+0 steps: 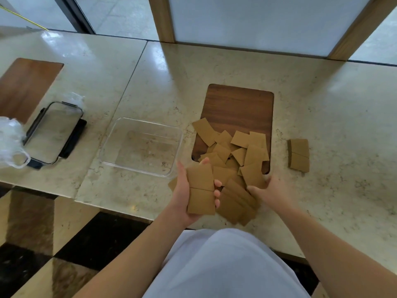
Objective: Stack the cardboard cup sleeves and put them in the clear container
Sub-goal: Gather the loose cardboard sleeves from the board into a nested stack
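White cloth (225, 265) on the person's front fills the picture at 6 o'clock, with both bare forearms reaching up from it. Just above, the left hand (184, 196) cups a flat stack of sleeves (200, 189), thumb along the stack's left edge and fingertips curled over its right edge. At 5 o'clock from the frame's centre the right hand (269, 191) rests on the near edge of the loose sleeves (234, 155), its fingers bent onto one of them; whether it truly pinches that piece cannot be told. These brown pieces lie scattered and overlapping, partly on the wooden board (238, 104) set in the marble counter (333, 108), partly on the stone toward the person. At 3 o'clock from the heap, well apart, a small tidy pile (299, 154) sits on the stone. At 9 o'clock from the heap the clear container (120, 134) stands with nothing in it. Farther along at 9 o'clock lies a clear lid with dark clips (53, 134), beside crumpled plastic (10, 138) and a second wooden board (25, 87)
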Action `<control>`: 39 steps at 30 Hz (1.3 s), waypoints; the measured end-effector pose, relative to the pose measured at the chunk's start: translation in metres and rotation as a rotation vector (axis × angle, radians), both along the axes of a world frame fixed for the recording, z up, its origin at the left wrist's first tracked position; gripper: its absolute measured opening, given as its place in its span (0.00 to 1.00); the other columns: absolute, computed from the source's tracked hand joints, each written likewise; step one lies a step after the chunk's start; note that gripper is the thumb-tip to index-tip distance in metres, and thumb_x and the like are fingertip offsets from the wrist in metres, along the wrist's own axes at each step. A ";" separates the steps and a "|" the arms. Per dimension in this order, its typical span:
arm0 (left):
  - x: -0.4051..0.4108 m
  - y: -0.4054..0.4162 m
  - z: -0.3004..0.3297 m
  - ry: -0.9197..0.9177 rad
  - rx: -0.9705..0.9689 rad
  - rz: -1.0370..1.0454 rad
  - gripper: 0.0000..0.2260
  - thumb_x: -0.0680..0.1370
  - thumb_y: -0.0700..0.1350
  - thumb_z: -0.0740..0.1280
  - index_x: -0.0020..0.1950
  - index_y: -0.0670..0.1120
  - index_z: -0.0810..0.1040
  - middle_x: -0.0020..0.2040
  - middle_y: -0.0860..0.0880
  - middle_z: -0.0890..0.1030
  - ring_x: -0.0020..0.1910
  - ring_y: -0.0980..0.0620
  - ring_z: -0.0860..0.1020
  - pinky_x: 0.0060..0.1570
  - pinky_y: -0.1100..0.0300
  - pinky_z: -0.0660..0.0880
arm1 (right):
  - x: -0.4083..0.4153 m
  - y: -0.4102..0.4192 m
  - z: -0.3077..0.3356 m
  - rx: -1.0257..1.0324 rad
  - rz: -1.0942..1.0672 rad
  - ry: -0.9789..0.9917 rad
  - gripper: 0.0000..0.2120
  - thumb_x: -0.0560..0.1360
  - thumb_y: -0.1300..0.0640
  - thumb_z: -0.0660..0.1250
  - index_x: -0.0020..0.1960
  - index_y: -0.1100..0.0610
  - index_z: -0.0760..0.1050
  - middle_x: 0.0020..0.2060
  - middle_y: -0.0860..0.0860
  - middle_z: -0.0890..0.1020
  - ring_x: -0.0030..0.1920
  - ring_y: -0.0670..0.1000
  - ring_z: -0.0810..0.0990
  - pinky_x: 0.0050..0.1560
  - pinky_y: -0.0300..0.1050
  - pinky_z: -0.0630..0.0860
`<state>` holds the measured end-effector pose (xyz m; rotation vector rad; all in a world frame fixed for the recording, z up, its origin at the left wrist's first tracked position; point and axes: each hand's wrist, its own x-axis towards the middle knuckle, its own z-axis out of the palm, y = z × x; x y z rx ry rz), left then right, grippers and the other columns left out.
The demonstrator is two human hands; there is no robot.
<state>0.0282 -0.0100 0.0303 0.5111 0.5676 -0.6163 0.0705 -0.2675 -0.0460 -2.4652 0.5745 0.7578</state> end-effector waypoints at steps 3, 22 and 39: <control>-0.001 -0.001 -0.005 -0.021 -0.018 0.002 0.34 0.74 0.78 0.51 0.72 0.62 0.75 0.45 0.41 0.81 0.40 0.44 0.81 0.42 0.48 0.79 | -0.010 0.004 -0.021 -0.063 -0.027 0.018 0.39 0.69 0.35 0.77 0.69 0.58 0.69 0.61 0.56 0.79 0.59 0.57 0.80 0.51 0.52 0.80; 0.009 -0.033 -0.015 -0.014 0.394 -0.085 0.18 0.81 0.67 0.59 0.60 0.60 0.82 0.44 0.41 0.82 0.37 0.44 0.81 0.37 0.51 0.79 | -0.055 0.050 0.081 0.493 0.045 -0.487 0.06 0.82 0.58 0.65 0.50 0.53 0.80 0.36 0.45 0.82 0.35 0.46 0.79 0.35 0.40 0.77; -0.008 -0.039 0.002 -0.236 0.610 -0.123 0.20 0.69 0.61 0.78 0.59 0.62 0.80 0.52 0.46 0.85 0.51 0.46 0.84 0.47 0.49 0.83 | -0.068 0.083 0.100 0.276 0.284 -0.554 0.06 0.81 0.56 0.67 0.57 0.50 0.78 0.44 0.40 0.78 0.40 0.39 0.76 0.41 0.29 0.73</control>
